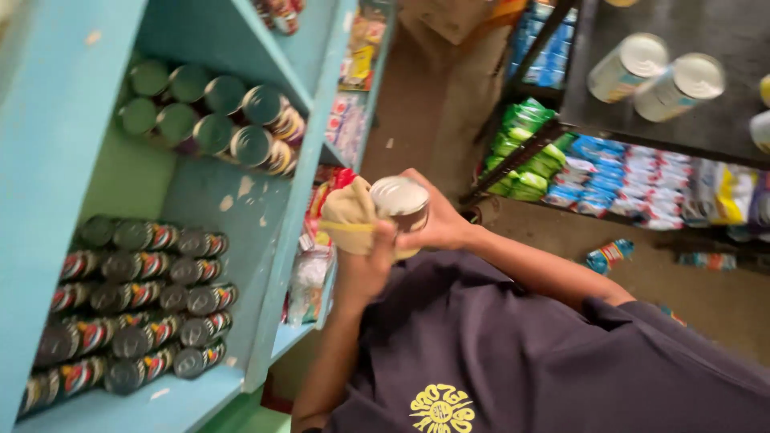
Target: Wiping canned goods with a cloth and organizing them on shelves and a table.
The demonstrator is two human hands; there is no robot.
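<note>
Two hands meet mid-frame: my right hand [437, 224] has its fingers curled around a small tin can [401, 205], lid up, steadying it; my left hand [361, 265] pinches a beige cloth [346, 215] against its side, beside the blue shelf [289, 240].

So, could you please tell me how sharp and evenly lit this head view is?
Head view: tilted and slightly motion-blurred; the tin can held by the right hand and the cloth in the left hand read clearly, its lid catching glare; the blue shelf's lower cans sit in dimmer light.
</note>
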